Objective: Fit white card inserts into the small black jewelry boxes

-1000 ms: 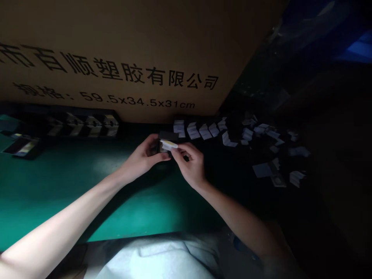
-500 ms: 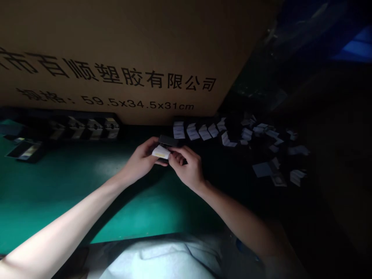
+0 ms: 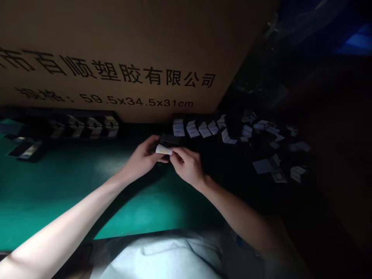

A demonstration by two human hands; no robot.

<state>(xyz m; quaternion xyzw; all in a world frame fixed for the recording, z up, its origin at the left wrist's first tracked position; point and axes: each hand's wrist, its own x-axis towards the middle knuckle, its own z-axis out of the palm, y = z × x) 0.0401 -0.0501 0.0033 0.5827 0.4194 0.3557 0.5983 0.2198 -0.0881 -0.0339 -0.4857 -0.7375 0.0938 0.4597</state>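
My left hand [image 3: 144, 155] is closed around a small dark box [image 3: 170, 138] with its lid raised, above the green table. Over the box's front lies a white folded paper slip [image 3: 163, 149] with a yellowish patch. My right hand [image 3: 188, 162] pinches the slip's right end between thumb and fingers. The inside of the box is mostly hidden by the slip and my fingers.
A large printed cardboard carton [image 3: 122, 46] stands behind the green table [image 3: 139, 209]. Several open dark boxes with slips [image 3: 99, 126] line the back left, and one open box [image 3: 27, 148] sits nearer. Several folded white slips [image 3: 205, 130] and a grey-white card piece [image 3: 263, 166] lie at right.
The paper slip has tilted up and looks narrower, its face less visible. My right hand has shifted slightly at the slip's end; my left hand keeps its hold on the box.
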